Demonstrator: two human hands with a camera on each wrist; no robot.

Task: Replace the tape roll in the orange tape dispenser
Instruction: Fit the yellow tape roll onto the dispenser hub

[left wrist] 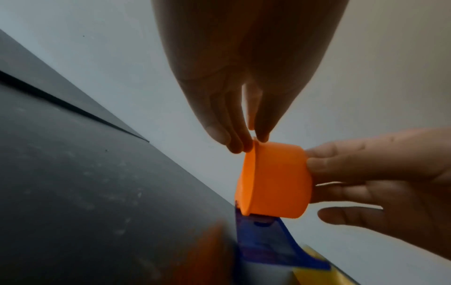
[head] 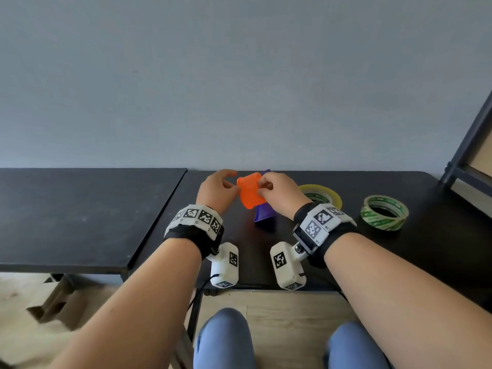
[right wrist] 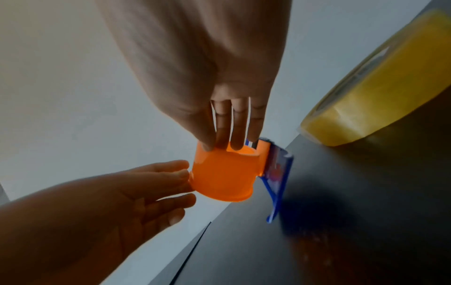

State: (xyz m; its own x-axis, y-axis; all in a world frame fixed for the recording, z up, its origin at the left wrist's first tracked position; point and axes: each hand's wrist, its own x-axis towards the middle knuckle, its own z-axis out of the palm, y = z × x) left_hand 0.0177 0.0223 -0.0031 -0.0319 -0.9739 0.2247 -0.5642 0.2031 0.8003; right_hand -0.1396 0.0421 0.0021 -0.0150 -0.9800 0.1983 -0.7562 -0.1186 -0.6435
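The orange tape dispenser [head: 250, 194] is held above the black table [head: 346, 251] between both hands. Its orange drum [left wrist: 275, 181] sits on a blue-purple base [head: 262, 213] that points down toward the table. My left hand [head: 234, 182] pinches the drum's left rim [left wrist: 253, 141] with its fingertips. My right hand [head: 262, 186] grips the drum's other end, thumb outside and fingers reaching into the open side [right wrist: 231, 148]. A yellowish tape roll [head: 332, 194] lies flat just right of my right hand. A clear roll with a green printed core [head: 383, 223] lies farther right.
A second black table [head: 80, 217] adjoins on the left, with a seam between the two. A dark metal shelf frame [head: 466, 145] stands at the far right. The grey wall runs right behind the tables. My knees are below the front edge.
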